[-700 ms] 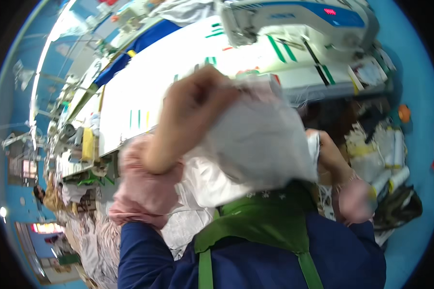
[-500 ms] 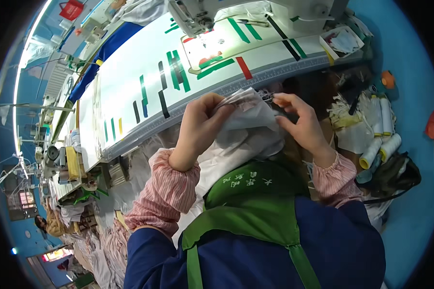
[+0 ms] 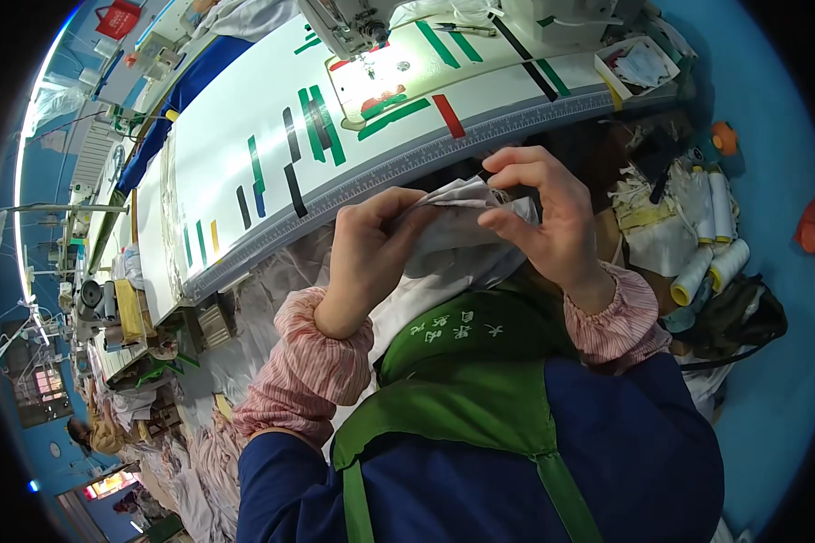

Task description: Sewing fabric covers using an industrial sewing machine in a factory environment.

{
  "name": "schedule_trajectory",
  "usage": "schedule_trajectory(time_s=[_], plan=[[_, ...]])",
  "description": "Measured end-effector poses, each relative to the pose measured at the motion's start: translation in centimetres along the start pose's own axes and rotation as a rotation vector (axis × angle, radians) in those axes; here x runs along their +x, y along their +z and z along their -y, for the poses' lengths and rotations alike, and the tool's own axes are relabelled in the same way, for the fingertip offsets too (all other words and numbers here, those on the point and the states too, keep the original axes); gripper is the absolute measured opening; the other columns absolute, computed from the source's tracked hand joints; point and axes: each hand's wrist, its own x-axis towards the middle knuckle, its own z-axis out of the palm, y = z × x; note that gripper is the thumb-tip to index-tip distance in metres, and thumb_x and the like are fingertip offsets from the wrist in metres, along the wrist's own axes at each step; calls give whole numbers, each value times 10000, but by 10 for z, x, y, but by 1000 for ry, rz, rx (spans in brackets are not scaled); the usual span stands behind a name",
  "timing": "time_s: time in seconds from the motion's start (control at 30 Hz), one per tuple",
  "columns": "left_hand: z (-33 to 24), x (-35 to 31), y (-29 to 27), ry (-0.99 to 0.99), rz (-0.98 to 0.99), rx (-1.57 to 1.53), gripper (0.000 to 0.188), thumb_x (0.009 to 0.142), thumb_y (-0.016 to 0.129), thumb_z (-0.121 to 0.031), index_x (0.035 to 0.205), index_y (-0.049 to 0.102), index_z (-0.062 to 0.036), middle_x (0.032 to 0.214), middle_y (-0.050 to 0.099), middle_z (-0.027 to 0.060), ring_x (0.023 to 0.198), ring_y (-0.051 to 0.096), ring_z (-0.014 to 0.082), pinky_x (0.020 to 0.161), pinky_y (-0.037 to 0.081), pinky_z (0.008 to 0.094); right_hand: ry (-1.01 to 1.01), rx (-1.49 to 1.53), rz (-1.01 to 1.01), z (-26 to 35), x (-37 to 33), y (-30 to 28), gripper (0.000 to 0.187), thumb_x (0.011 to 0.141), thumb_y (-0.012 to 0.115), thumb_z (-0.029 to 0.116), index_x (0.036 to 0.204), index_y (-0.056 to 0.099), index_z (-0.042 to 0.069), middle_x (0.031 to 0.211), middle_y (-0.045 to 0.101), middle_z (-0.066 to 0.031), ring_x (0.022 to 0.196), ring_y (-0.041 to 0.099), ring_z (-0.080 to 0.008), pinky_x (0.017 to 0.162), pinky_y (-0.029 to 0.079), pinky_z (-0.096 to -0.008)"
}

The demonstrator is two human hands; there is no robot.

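Head view is showing a long, smooth-topped white table (image 3: 226, 154), its grey ruled front edge (image 3: 398, 170) running just beyond the hands. A dark green fabric apron (image 3: 462, 398) is covering the person's front, and a white, hard-cased sewing machine (image 3: 340, 25) is standing on the table's far part. Soft, thin white cloth (image 3: 453, 242) is hanging between the table and the apron, well apart from the machine. The left hand (image 3: 367, 258) is holding it, thumb and forefinger pinching closely on its layered upper edge (image 3: 462, 192). The right hand (image 3: 548, 213) is hovering at that edge's other end, thumb and forefinger curving moderately apart; whether a fingertip is touching the cloth, I cannot tell.

For good handling, the left pinch should be gripping firmly near the fold so the layers are not slipping, while the right fingers are best closing right at the corner, squaring the layers and pulling only lightly, since such thin cloth is probably creasing easily. Loose folds below should be hanging free.
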Motion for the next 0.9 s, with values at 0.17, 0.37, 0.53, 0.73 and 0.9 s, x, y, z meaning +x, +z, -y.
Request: schedule_trajectory(time_s=[0.17,0.37,0.53,0.73,0.9], plan=[[-2,-2,-2,-30,33,8,124,902,650,-47,982,689,39,812,684,9,742,580,34,663,473,198,39,41,11,3,-3,0,334,805,769,103,1068,586,7,1099,612,-116,1015,588,-180,884,461,-301],[-6,-7,-2,-4,47,46,129,896,654,-46,984,698,36,796,681,3,741,578,32,661,467,200,213,11,69,5,2,5,224,825,739,70,1018,642,11,953,652,-57,838,588,-114,745,461,-241],[-6,-9,-2,-15,66,7,163,913,649,-91,988,691,47,801,675,8,736,574,40,650,460,201,206,48,27,6,1,8,106,833,719,46,902,654,-1,805,648,-44,718,582,-116,655,449,-240],[-3,3,-6,-317,201,-492,202,951,594,-147,967,673,38,776,624,-15,661,522,37,583,401,185,4,-118,-10,8,1,10,89,833,697,17,895,633,11,840,636,-81,728,602,-180,663,468,-259],[-2,15,4,-70,-57,-376,172,930,623,-112,923,672,53,752,639,-5,669,557,48,599,451,213,-96,-189,-11,15,3,10,139,799,692,-21,915,629,21,946,618,-109,816,611,-222,695,487,-286]])
